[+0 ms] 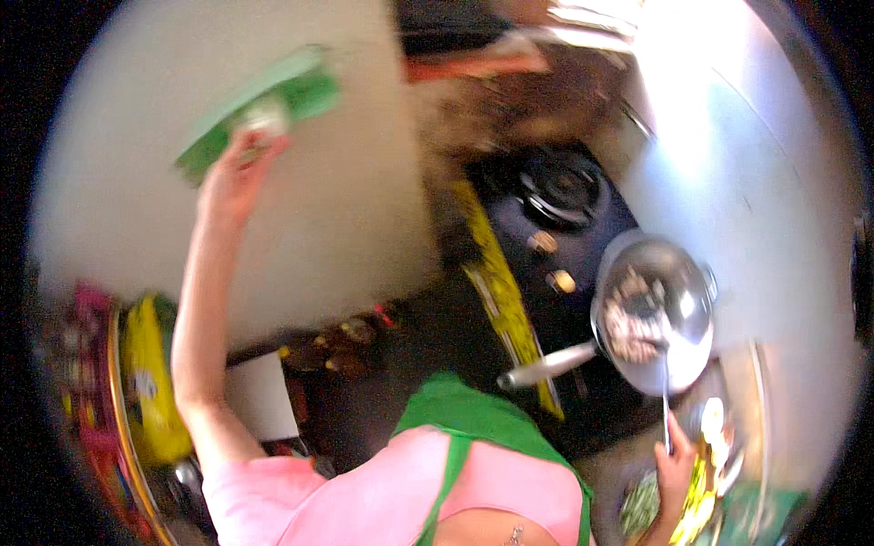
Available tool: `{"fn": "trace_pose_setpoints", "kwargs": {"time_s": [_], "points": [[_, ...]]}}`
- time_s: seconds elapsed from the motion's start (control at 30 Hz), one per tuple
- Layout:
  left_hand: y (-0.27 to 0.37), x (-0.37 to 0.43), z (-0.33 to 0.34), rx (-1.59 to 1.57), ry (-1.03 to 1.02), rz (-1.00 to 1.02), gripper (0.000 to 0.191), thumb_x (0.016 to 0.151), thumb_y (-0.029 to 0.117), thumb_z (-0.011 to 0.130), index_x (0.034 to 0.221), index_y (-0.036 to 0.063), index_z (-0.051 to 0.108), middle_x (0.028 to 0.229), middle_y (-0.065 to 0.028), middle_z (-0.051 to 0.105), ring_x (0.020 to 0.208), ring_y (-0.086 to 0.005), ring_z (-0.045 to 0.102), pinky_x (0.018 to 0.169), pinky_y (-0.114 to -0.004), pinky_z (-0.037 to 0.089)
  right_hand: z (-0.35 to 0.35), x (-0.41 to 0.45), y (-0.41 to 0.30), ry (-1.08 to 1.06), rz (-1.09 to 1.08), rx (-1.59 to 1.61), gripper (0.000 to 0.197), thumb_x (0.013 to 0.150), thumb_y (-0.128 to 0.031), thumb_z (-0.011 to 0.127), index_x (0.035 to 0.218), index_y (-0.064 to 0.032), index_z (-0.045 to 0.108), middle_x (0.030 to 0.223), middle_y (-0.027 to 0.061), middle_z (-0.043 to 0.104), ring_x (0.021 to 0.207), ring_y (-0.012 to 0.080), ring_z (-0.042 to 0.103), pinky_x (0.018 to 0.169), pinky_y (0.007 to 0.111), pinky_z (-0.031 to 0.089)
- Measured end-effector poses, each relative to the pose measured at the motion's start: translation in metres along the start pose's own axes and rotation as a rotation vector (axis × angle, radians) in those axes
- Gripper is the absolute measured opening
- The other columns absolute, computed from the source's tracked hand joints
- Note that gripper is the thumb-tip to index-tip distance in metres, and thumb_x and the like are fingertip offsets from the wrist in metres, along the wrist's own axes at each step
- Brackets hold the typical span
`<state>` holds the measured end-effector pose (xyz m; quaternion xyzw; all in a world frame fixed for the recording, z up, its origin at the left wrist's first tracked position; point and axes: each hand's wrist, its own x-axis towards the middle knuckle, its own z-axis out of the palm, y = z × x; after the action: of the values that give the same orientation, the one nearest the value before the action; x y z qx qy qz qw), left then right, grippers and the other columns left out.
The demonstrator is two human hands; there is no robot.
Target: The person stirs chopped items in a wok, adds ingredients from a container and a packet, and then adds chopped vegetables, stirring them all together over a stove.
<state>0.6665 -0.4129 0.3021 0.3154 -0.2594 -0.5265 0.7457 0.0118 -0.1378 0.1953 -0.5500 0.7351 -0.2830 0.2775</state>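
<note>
My left hand (249,160) is raised at the upper left, its fingers around a small, pale whitish thing (265,116), too blurred to name. Behind that is a green holder or shelf (311,82) against a large, pale flat panel (341,205). At the lower right, my right hand (674,447) grips the thin handle of a metal cooking utensil (666,389), whose far end reaches into a metal pan (683,266). Pale chopped pieces of food (631,334) lie in the pan, which sits on a dark stove (505,198). The pan's long handle (553,365) points left.
A black burner (563,188) and two light knobs (562,281) are beside the pan. A yellow strip (502,293) runs along the stove's front. A bowl-like item with green contents (640,501) lies near my right hand. Yellow packaging (153,382) stands at the left.
</note>
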Motion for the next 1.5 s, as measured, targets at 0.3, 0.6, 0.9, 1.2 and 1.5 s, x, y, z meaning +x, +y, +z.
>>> {"fn": "trace_pose_setpoints", "kwargs": {"time_s": [0.3, 0.6, 0.9, 1.2, 1.5], "points": [[0.045, 0.047, -0.046, 0.131, -0.086, -0.053, 0.06, 0.092, 0.024, 0.048, 0.135, -0.0075, 0.02, 0.14, -0.0288, 0.018, 0.131, -0.0398, 0.024, 0.11, -0.051, 0.024, 0.03, 0.04, -0.017, -0.008, 0.195, -0.173, 0.051, 0.075, -0.011, 0.053, 0.126, -0.0084, 0.048, 0.097, 0.026, 0.058, 0.088, 0.0299, 0.063, 0.078, 0.037, 0.046], [-0.166, -0.097, -0.007, 0.584, -0.296, -0.298, 0.034, 0.093, 0.027, 0.044, 0.109, -0.0007, 0.055, 0.109, -0.0178, 0.059, 0.106, -0.029, 0.055, 0.096, -0.042, 0.041, 0.051, 0.127, 0.034, 0.315, 0.024, -0.15, 0.05, 0.076, -0.014, 0.053, 0.126, -0.0151, 0.05, 0.086, 0.0234, 0.062, 0.08, 0.0379, 0.062, 0.073, 0.044, 0.048], [-0.351, -0.23, 0.1, 0.538, -0.863, -1.273, 0.041, 0.094, 0.038, 0.045, 0.108, 0.0, 0.048, 0.078, -0.0114, 0.059, 0.062, -0.0169, 0.061, 0.053, -0.027, 0.051, 0.014, 0.032, -0.025, 0.016, 0.019, -0.288, 0.052, 0.073, -0.012, 0.051, 0.125, -0.0141, 0.05, 0.084, 0.0231, 0.06, 0.077, 0.0365, 0.06, 0.072, 0.044, 0.046], [-0.358, -0.249, 0.113, 0.511, -0.905, -1.345, 0.029, 0.091, 0.033, 0.053, 0.081, 0.009, 0.04, 0.051, 0.0019, 0.041, 0.035, -0.0076, 0.035, 0.032, -0.023, 0.027, 0.047, 0.004, -0.038, 0.072, 0.197, -0.214, 0.05, 0.078, -0.011, 0.052, 0.127, -0.0093, 0.047, 0.093, 0.0252, 0.059, 0.084, 0.0376, 0.06, 0.075, 0.04, 0.046], [-0.357, -0.249, 0.107, 0.505, -0.933, -1.35, 0.032, 0.092, 0.037, 0.05, 0.079, 0.0099, 0.039, 0.052, 0.0016, 0.04, 0.036, -0.0091, 0.036, 0.032, -0.025, 0.027, 0.069, 0.121, -0.01, 0.383, 0.193, -0.229, 0.05, 0.077, -0.012, 0.054, 0.126, -0.0108, 0.048, 0.095, 0.0245, 0.061, 0.09, 0.0401, 0.059, 0.079, 0.043, 0.046]]}}
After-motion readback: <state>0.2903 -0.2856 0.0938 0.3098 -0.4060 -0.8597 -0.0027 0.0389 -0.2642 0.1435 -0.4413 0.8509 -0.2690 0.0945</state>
